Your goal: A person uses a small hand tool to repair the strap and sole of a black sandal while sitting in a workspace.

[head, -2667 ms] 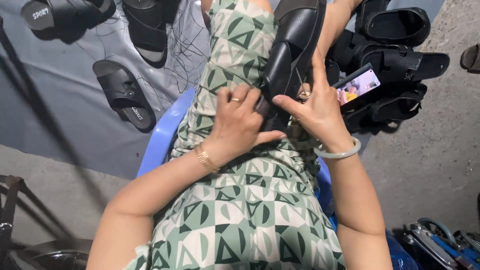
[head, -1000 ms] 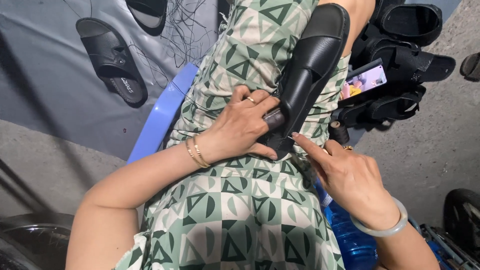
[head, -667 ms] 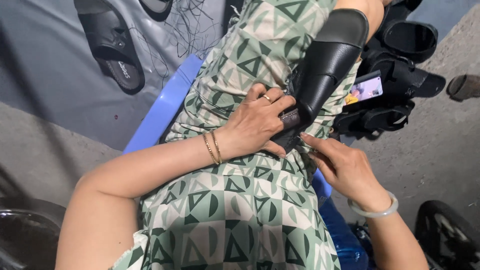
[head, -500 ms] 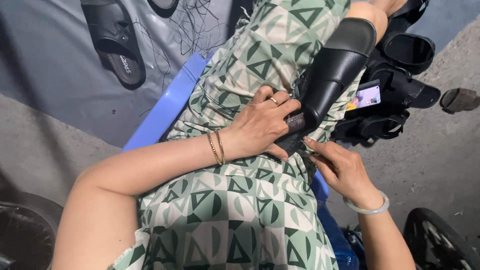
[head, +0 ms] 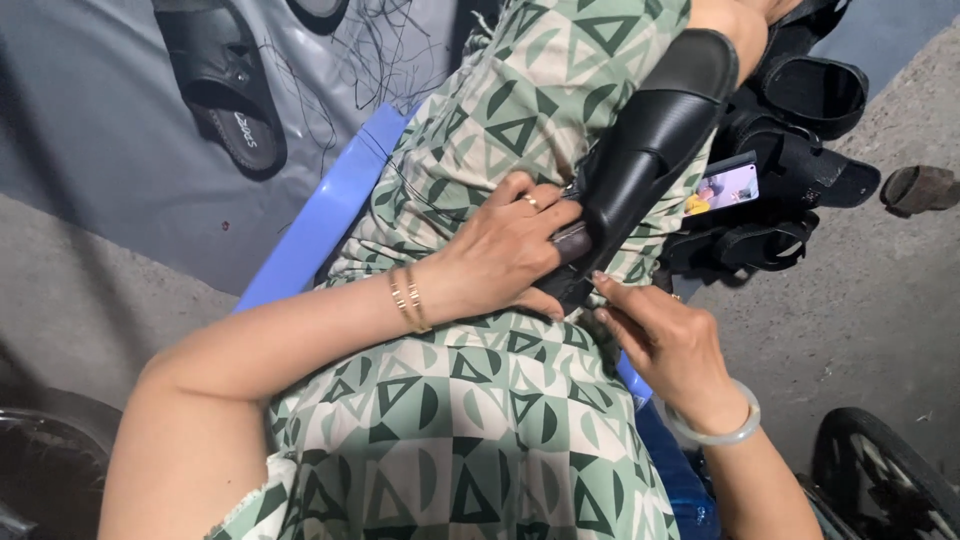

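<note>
Sandal (head: 225,95) lies far left on the grey sheet (head: 90,150). Left hand (head: 500,250) clamps the black shoe (head: 650,140) across the lap; right hand (head: 665,340) touches its heel, fingers loosely curled. Phone (head: 722,187) and piled sandals (head: 800,130) crowd the right; bare concrete (head: 880,310) beyond.

Viewpoint: head-worn, above the seated person's lap.
Direction: steeply downward, slightly forward.
Distance: close; lap fills frame centre, floor (head: 880,300) at the edges.
Views: one only.

Bright daylight, soft shadows; sharp focus, no glare
</note>
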